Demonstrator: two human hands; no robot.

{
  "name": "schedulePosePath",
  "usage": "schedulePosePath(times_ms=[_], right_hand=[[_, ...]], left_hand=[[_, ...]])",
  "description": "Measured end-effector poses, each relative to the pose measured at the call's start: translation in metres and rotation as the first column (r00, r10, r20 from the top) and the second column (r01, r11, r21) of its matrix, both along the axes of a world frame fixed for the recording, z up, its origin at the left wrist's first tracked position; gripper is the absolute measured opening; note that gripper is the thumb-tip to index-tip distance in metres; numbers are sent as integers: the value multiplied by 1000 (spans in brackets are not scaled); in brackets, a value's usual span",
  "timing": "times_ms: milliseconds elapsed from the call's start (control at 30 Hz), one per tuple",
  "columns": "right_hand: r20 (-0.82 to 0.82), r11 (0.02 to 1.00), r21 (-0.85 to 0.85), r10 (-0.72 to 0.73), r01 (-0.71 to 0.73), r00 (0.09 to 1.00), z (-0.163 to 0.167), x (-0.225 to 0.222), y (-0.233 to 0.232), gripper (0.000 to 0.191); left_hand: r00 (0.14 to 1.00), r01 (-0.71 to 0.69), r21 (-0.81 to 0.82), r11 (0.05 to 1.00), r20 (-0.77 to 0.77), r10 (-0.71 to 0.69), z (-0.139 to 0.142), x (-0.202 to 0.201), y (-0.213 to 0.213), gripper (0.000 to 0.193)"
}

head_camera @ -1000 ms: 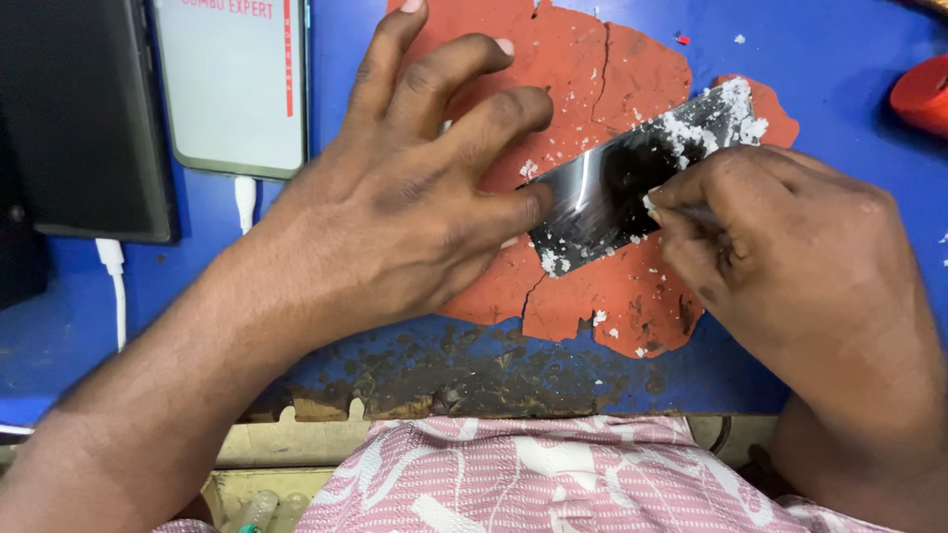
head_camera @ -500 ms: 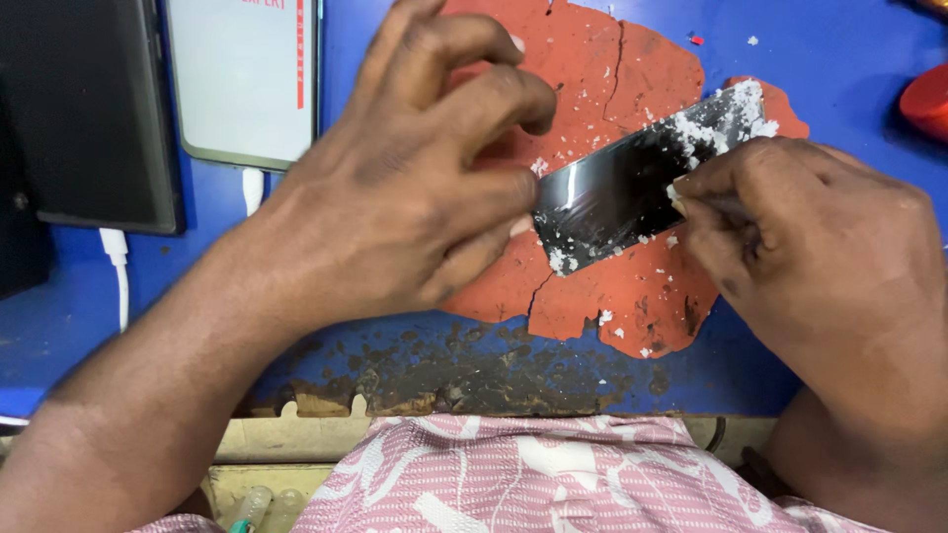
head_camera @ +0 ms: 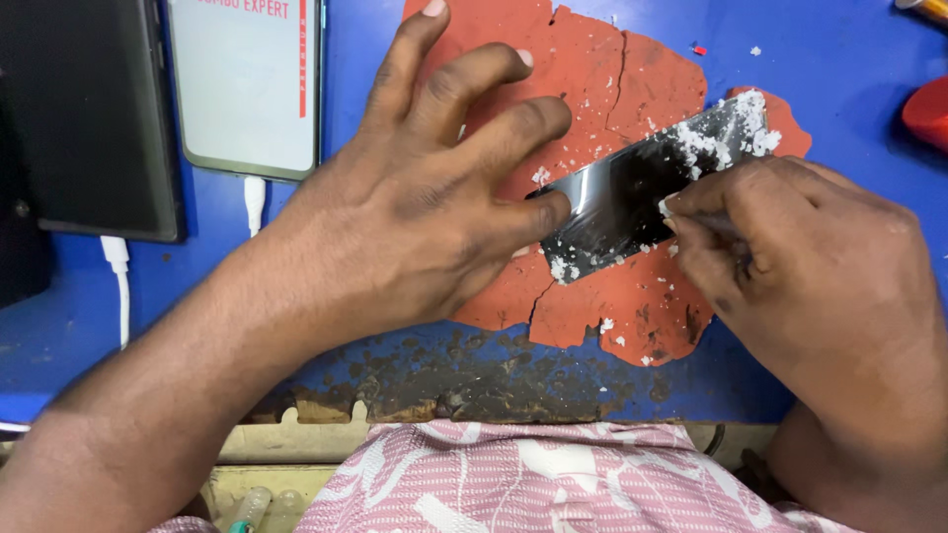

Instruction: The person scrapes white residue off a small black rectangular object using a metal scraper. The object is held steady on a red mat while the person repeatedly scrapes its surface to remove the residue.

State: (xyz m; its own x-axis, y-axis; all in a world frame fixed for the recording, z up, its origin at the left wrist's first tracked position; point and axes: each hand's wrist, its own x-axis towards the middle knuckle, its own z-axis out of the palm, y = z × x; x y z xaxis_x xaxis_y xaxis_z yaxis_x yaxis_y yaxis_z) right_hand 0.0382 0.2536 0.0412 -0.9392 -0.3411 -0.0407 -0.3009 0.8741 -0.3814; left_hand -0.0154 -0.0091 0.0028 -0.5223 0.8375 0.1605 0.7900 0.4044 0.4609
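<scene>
Black glossy phone panel point(head_camera: 632, 202) is lying tilted on a cracked red mat point(head_camera: 592, 59), white flakes point(head_camera: 726, 133) clinging to its far end and scattering over the mat. Left hand point(head_camera: 415, 207) is pressing down across the mat, fingers point(head_camera: 464, 84) spread, thumb tip touching the panel's near-left edge. Right hand point(head_camera: 800, 266) is covering the panel's right side, fingers pinched together on a thin tool mostly hidden by the knuckles. Blue bench point(head_camera: 839, 59) is carrying everything, its near edge worn and flaking. To the left: a white-screened phone point(head_camera: 247, 84) on a white cable point(head_camera: 254, 202), and a dark tablet point(head_camera: 84, 114). A red object point(head_camera: 928, 111) is sitting at the right margin.
</scene>
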Motion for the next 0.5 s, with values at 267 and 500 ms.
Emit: schedulePosePath(times_ms=[267, 500], right_hand=[[-34, 999, 33, 28, -27, 999, 1, 1, 0, 15], [7, 995, 30, 97, -97, 995, 13, 13, -17, 15]], left_hand=[[1000, 10, 44, 999, -5, -10, -6, 0, 4, 46], [994, -103, 189, 977, -22, 109, -6, 0, -8, 19]])
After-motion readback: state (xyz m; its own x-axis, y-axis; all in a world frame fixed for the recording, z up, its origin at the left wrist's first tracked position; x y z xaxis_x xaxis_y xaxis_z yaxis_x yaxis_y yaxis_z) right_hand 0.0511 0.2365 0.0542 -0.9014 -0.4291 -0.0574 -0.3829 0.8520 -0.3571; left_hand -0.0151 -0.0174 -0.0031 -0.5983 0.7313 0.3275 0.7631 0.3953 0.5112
